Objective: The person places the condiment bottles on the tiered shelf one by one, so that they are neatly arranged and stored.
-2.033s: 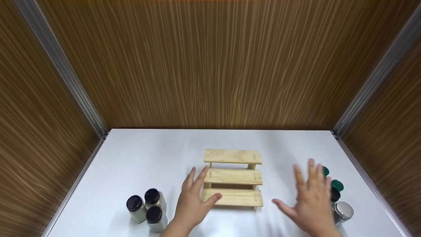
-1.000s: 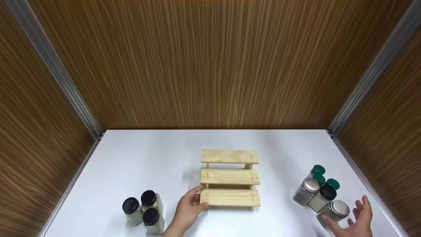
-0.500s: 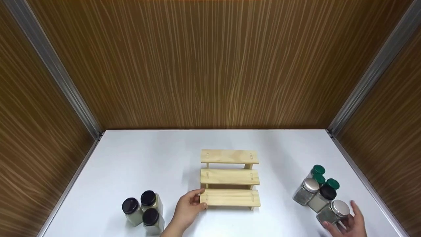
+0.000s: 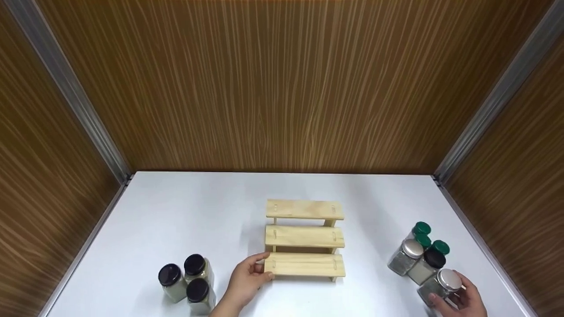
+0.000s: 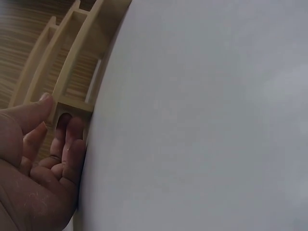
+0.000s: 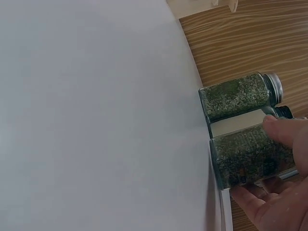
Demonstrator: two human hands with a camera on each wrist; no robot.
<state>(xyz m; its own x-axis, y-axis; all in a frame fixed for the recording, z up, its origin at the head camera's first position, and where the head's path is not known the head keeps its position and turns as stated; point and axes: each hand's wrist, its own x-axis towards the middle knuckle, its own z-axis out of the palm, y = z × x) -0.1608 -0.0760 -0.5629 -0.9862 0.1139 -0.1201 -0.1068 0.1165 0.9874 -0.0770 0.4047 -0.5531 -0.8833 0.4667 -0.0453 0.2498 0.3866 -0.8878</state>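
On the white worktop (image 4: 185, 220), left to right, we list: three black-capped jars (image 4: 187, 283); our left hand (image 4: 246, 277) pinching the stepped wooden rack's (image 4: 304, 237) lowest left corner; jar cluster (image 4: 418, 251); our right hand (image 4: 462, 299) curled around the silver-lidded herb jar (image 4: 440, 286), front right.
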